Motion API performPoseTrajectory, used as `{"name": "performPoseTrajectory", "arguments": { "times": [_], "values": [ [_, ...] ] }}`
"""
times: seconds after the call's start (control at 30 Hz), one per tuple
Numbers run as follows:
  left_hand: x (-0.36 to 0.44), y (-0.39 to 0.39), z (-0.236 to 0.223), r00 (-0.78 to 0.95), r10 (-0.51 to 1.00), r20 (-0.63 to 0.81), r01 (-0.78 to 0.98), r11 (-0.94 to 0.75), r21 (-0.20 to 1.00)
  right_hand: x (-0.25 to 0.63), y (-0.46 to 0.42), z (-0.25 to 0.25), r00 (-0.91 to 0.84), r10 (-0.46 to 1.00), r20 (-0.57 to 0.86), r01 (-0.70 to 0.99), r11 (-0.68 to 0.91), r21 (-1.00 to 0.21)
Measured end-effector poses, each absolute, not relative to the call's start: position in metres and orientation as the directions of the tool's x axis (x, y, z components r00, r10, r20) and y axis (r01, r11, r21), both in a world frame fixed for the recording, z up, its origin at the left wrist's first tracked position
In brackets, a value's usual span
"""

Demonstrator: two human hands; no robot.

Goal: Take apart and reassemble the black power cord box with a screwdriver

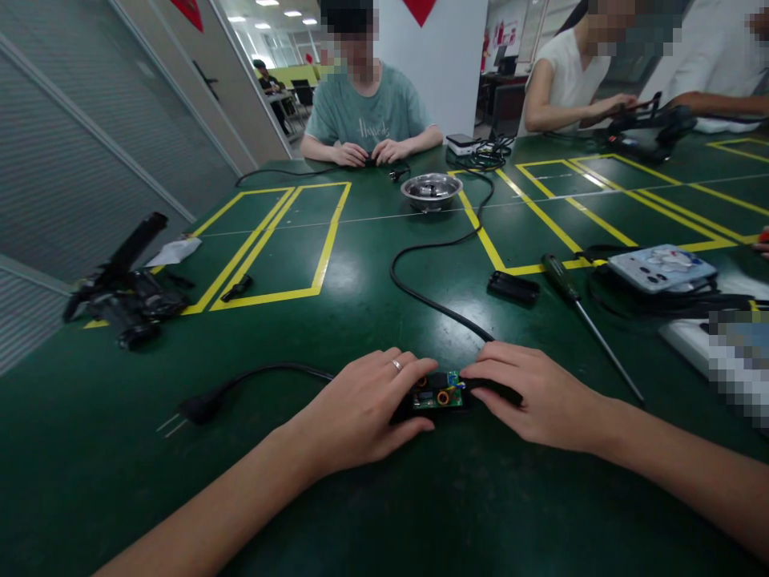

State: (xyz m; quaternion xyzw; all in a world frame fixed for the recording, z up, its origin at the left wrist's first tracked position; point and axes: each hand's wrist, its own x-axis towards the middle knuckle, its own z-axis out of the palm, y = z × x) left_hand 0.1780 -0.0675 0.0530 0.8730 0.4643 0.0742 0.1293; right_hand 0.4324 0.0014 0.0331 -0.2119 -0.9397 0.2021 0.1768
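A small green circuit board (440, 391) with copper coils sits in a black casing on the table. My left hand (366, 405) is closed around the left part of that casing, fingers over the top and thumb along the near side. At the board's right end, my right hand (529, 393) pinches the black power cord (496, 388), close to thin blue and yellow wires. Its fingers hide part of the cord. A cord with a two-pin plug (201, 409) runs out from under my left hand. Beyond my right hand lies a loose black casing half (513, 288).
A long screwdriver (561, 277) lies right of the casing half, near a patterned case (662, 268). A metal bowl (431, 192) holds small parts. Black equipment (129, 300) stands at left. Across the green table, a person (371, 112) handles a small black item.
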Motion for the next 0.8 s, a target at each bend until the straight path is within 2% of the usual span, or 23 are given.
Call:
{"name": "performPoseTrajectory", "arguments": {
  "times": [0.27,0.6,0.8],
  "values": [
    [0.1745,-0.0638,0.0462,0.608,0.794,0.015,0.773,-0.596,0.216,0.4327,0.0034,0.0339,-0.834,0.509,0.215,0.348,0.786,-0.511],
    [0.1741,-0.0649,0.0472,0.612,0.791,0.012,0.77,-0.599,0.219,0.4347,0.0058,0.0348,-0.84,0.515,0.169,0.347,0.75,-0.563],
    [0.1755,-0.0643,0.0475,0.608,0.793,0.024,0.77,-0.598,0.222,0.4345,0.0063,0.033,-0.848,0.503,0.168,0.341,0.76,-0.554]
  ]
}}
